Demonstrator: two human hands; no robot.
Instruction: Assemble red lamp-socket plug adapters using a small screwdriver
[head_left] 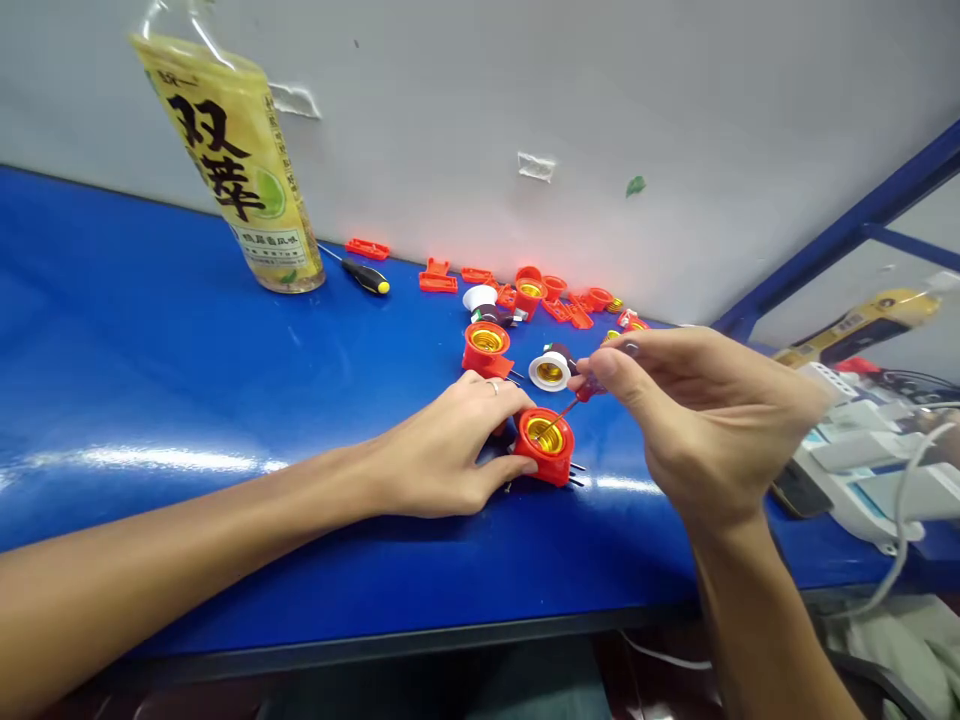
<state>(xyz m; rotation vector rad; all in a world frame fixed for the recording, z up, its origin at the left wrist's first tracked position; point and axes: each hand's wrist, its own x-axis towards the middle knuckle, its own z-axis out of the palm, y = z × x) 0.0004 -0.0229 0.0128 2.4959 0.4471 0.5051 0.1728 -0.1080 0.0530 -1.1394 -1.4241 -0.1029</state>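
Observation:
My left hand [465, 445] grips an orange-red lamp socket [556, 468] from its left side, thumb low and fingers behind. The socket rests on the blue table with its round mouth facing up, a brass thread inside and metal pins sticking out to the right. Above and right of it, my right hand [705, 420] pinches the small red handle of a screwdriver [589, 388]. The thin shaft slants down into the brass mouth; its tip is hard to make out. Just behind stand another orange-red socket [487, 350] and a white-rimmed socket [550, 371].
Orange-red plastic parts [439, 276] and more sockets lie along the wall. A black-and-yellow screwdriver [366, 277] lies beside a tall yellow-labelled bottle [266, 200]. White devices with a cable [862, 460] crowd the right side. The blue table [360, 590] has its front edge near me.

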